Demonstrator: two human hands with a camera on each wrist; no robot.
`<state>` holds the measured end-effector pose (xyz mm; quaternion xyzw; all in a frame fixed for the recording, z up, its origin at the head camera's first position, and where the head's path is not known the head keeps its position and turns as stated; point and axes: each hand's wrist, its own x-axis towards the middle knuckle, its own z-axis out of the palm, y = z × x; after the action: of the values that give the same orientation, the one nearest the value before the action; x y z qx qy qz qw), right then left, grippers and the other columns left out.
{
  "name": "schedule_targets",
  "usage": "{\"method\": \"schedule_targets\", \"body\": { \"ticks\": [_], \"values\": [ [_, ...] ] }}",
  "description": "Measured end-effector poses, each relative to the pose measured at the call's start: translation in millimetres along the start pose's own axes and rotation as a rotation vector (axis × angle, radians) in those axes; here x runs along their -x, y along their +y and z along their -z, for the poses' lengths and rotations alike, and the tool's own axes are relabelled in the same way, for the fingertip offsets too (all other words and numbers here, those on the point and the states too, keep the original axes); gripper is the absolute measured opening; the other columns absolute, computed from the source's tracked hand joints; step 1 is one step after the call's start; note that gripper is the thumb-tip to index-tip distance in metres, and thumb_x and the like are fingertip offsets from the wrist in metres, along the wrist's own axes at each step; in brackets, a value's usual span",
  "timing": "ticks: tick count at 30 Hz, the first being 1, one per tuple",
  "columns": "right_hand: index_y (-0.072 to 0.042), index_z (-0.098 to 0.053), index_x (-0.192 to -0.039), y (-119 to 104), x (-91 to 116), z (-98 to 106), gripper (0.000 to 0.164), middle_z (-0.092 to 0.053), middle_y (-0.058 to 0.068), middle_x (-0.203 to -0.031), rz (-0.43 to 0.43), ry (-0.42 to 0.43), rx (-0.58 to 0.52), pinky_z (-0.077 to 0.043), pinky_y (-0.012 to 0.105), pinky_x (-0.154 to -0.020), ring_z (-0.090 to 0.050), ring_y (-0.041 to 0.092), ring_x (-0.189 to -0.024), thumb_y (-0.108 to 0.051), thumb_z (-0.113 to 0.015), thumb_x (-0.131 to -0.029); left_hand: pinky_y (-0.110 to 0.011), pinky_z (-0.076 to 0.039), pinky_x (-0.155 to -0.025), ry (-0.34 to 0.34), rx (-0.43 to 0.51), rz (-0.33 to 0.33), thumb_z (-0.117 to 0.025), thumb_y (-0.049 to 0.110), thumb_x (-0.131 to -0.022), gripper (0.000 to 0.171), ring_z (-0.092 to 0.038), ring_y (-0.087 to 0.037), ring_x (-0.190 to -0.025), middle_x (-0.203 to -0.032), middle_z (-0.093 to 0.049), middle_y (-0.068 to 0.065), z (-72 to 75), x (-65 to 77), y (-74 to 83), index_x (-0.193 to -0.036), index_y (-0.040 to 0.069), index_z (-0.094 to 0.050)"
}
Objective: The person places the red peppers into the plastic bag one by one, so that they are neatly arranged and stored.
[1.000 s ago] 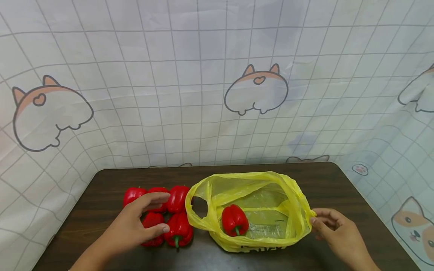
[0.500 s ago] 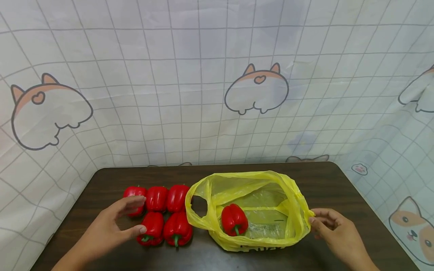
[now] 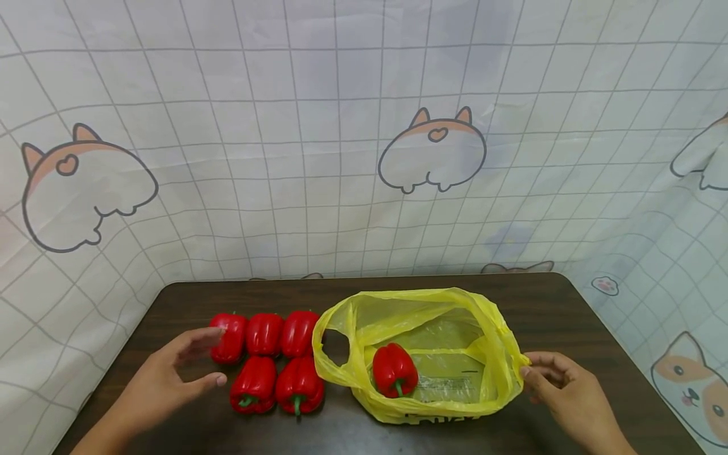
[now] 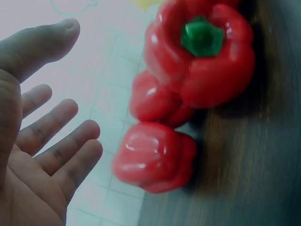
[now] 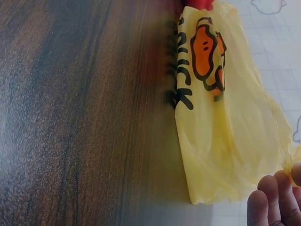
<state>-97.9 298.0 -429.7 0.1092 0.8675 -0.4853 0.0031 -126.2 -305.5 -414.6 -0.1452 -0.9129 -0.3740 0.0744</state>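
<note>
Several red bell peppers stand in two rows on the left of the table, among them a front-left pepper [image 3: 254, 382] with a green stem and a back-left pepper [image 3: 230, 341]. My left hand [image 3: 162, 382] hovers beside them with fingers and thumb spread, holding nothing; the left wrist view shows its bare palm apart from the peppers. A yellow plastic bag [image 3: 418, 409] stands with its mouth wide, one red bell pepper [image 3: 395, 370] lying inside at the left. At the bag's right edge, my right hand [image 3: 569, 392] pinches the plastic between thumb and fingers.
A dark wood-grain table [image 3: 546, 309] carries everything. Behind it hangs a white grid-patterned cloth [image 3: 318, 221] with cartoon dogs. The bag's left handle loop [image 3: 318, 335] reaches close to the nearest peppers.
My left hand has drawn back leftward from over the peppers, uncovering them. The front-left pepper stands with its stem toward me, no longer behind the hand. My right hand stays on the bag.
</note>
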Motion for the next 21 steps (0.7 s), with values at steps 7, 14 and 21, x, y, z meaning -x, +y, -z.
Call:
{"method": "schedule_targets", "body": {
  "ticks": [7, 14, 21],
  "values": [
    [-0.003, -0.061, -0.132, 0, 1, 0, 0.051, -0.073, 0.008, -0.109, 0.010, 0.003, 0.002, -0.061, 0.034, -0.073, -0.072, 0.022, -0.090, -0.038, -0.073, -0.097, -0.035, -0.057, -0.084, 0.005, -0.045, 0.053, -0.090, 0.035, -0.080, 0.078, -0.064, -0.038, -0.115, -0.139, -0.060, -0.013, 4.5, -6.0, -19.7, -0.144, 0.012, -0.053],
    [-0.003, -0.061, -0.132, -1, 1, 1, 0.052, -0.073, 0.008, -0.108, 0.010, 0.000, 0.001, -0.060, 0.034, -0.072, -0.071, 0.023, -0.089, -0.039, -0.072, -0.096, -0.036, -0.054, -0.094, 0.000, -0.068, 0.096, -0.088, 0.036, -0.082, 0.079, -0.058, -0.044, -0.121, -0.141, -0.057, -0.018, 6.9, -12.1, -38.6, -0.145, 0.010, -0.051],
    [-0.002, -0.061, -0.131, 0, 1, 1, 0.051, -0.073, 0.008, -0.108, 0.015, 0.001, -0.006, -0.060, 0.034, -0.072, -0.072, 0.023, -0.090, -0.038, -0.072, -0.097, -0.047, -0.050, -0.097, -0.020, -0.082, 0.104, -0.088, 0.037, -0.082, 0.084, -0.054, -0.045, -0.125, -0.145, -0.053, -0.021, 6.9, -19.6, -52.5, -0.149, 0.008, -0.046]
  ]
}}
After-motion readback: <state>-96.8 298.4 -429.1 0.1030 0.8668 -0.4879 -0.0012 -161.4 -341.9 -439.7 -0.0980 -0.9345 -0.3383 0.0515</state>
